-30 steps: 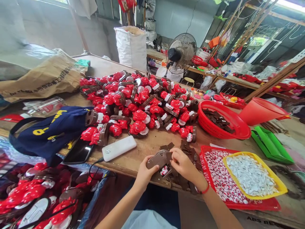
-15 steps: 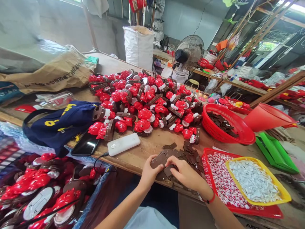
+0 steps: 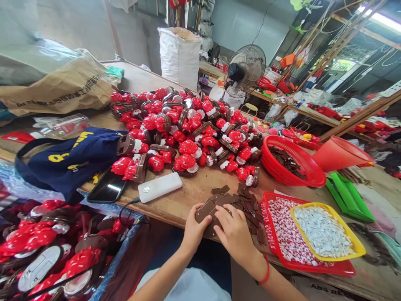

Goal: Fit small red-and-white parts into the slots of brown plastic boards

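My left hand [image 3: 193,230] is closed around the edge of a rounded dark brown plastic base [image 3: 205,210], thumb on its upper face, just above the table's front edge. My right hand [image 3: 236,234] lies over the base's right part, fingers stretched out and touching it, thumb apart; what is under the fingers is hidden. Right behind both hands is a loose heap of small flat brown plastic covers [image 3: 249,205]. Beyond that spreads a large pile of glossy red figurines [image 3: 188,148] on brown bases.
A white power bank [image 3: 160,187], a phone [image 3: 107,188] and a navy bag [image 3: 81,156] lie left. To the right stand a red basket [image 3: 313,177] of brown pieces, a red tray [image 3: 274,234] and a yellow tray [image 3: 359,251] of small parts. More figurines [image 3: 53,246] fill a lower-left container.
My right hand has gone from pinching a small brown cover beside the base to lying over the base with fingers extended. That cover no longer shows. My left hand keeps its hold.
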